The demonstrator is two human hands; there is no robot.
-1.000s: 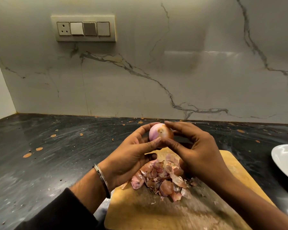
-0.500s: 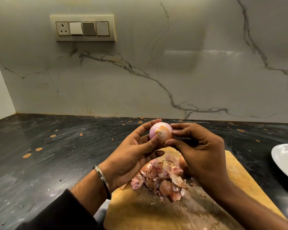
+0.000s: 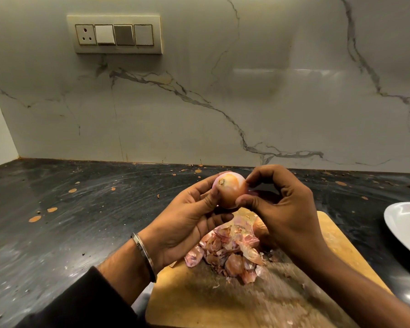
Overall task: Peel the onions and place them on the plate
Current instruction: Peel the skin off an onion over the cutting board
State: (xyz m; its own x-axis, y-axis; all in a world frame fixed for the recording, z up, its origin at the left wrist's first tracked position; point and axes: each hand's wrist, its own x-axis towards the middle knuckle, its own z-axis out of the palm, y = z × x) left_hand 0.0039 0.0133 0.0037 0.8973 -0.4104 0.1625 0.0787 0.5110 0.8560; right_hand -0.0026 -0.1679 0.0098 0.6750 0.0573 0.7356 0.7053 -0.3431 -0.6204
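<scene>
Cradling the onion from the left, the left hand curled its fingers and thumb round the bulb, a metal bangle on its wrist. The onion was held in the air above the far edge of the wooden cutting board, over a heap of onion skins lying near the board's far left corner. The right hand pinched the onion's right side between thumb and fingertips. A white plate sat on the dark countertop past the board's right edge.
</scene>
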